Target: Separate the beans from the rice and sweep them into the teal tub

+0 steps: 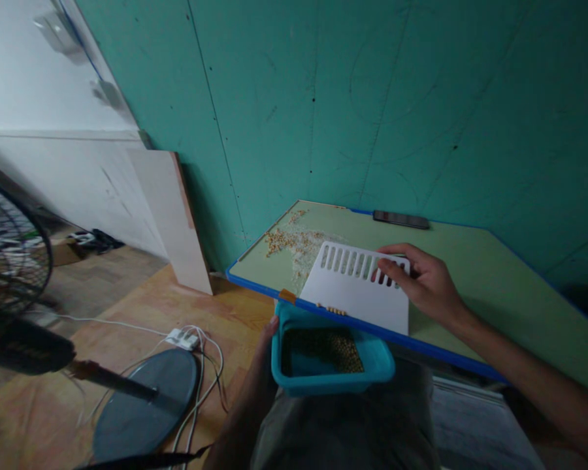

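My right hand [416,277] grips a white slotted plastic panel [353,290] by its upper right corner, the thumb over the slots. The panel lies tilted on the green tabletop [451,281] with its lower edge at the blue rim. A few tan beans [332,309] sit along that lower edge. Below the rim, my left hand [269,339] holds a turquoise plastic tub [333,385] by its left side, the thumb on the wall. Inside the tub, small round beans [343,349] lie toward the right. More tan beans [284,241] and white grains [301,261] are scattered on the table's left part.
A dark phone-like object [400,219] lies at the table's back edge by the green wall [284,98]. On the floor at left stand a fan [29,339] with a round base [147,405], and a power strip [182,338] with loose cables. A pale board [169,215] leans on the wall.
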`<state>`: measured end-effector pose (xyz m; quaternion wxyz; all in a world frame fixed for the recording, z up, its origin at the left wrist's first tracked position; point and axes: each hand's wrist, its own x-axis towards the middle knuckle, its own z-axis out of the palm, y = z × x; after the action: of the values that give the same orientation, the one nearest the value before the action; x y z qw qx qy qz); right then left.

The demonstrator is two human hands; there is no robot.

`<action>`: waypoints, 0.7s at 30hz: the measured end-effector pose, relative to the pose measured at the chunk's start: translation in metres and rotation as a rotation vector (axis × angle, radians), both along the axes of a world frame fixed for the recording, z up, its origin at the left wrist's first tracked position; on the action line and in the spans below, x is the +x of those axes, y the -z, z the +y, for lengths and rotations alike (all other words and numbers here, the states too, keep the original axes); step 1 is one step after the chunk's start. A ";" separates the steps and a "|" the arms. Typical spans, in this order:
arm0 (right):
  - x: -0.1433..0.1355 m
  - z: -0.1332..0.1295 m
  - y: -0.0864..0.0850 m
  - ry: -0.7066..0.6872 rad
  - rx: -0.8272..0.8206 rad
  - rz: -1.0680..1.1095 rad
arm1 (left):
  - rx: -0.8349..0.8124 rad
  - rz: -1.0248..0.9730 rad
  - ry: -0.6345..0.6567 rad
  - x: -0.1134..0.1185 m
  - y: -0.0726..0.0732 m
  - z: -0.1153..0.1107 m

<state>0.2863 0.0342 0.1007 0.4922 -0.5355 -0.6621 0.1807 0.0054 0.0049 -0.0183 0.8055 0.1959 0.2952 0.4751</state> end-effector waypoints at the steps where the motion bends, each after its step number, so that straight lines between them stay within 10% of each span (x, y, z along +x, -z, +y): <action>1: 0.000 -0.001 -0.001 0.008 0.015 -0.021 | -0.001 -0.007 0.001 0.000 0.001 0.001; 21: 0.002 -0.025 0.005 0.020 0.262 -0.343 | 0.039 0.040 -0.047 0.002 -0.005 0.000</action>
<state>0.2886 0.0092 0.0959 0.4396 -0.4963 -0.7486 -0.0056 0.0077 0.0053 -0.0138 0.7839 0.2142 0.3065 0.4956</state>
